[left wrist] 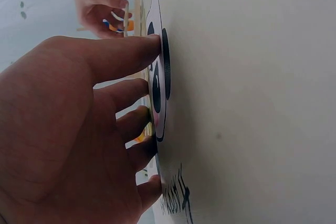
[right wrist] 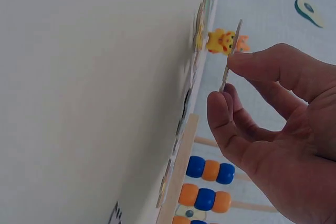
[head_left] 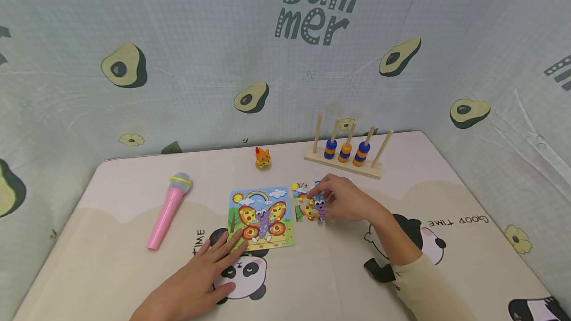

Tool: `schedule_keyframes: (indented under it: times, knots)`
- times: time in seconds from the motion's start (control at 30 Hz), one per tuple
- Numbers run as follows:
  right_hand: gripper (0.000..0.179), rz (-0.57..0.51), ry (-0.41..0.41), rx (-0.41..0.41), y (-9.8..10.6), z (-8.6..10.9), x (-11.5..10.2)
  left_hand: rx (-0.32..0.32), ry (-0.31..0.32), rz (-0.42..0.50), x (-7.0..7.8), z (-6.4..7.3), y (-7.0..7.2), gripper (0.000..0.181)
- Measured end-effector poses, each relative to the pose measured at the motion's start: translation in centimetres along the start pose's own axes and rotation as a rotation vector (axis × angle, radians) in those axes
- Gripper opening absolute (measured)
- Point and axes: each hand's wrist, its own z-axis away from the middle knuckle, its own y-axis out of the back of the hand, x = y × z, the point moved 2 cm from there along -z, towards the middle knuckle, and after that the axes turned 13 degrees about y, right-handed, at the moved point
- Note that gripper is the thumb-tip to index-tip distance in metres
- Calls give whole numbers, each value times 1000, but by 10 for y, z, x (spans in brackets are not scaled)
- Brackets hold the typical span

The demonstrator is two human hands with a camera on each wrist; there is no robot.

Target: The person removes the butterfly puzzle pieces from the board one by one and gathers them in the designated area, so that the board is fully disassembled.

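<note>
A square butterfly picture board [head_left: 285, 197] lies mid-table in the head view. My left hand [head_left: 196, 279] lies flat with spread fingers, its fingertips touching the board's lower left corner. To the right of the board are several loose puzzle pieces [head_left: 307, 212] with parts of a similar butterfly picture. Over these pieces, my right hand [head_left: 345, 201] pinches one thin puzzle piece [right wrist: 237, 38] between thumb and fingers. That piece is raised off the table and seen edge-on in the right wrist view, so its picture is hidden there. My right fingers partly cover the loose pieces in the head view.
A wooden peg stand [head_left: 343, 162] with blue and orange beads is at the back right. An orange toy animal [head_left: 262, 157] stands behind the board. The pink toy microphone [head_left: 167, 214] lies to the left. A patterned cloth wall [head_left: 192, 63] rises behind the table.
</note>
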Motion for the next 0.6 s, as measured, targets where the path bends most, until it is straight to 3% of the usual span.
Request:
schedule_keyframes:
  times: [0.6]
  knots:
    - [45, 31, 10, -6, 7, 7, 15, -39, 3, 17, -1, -3, -3, 78]
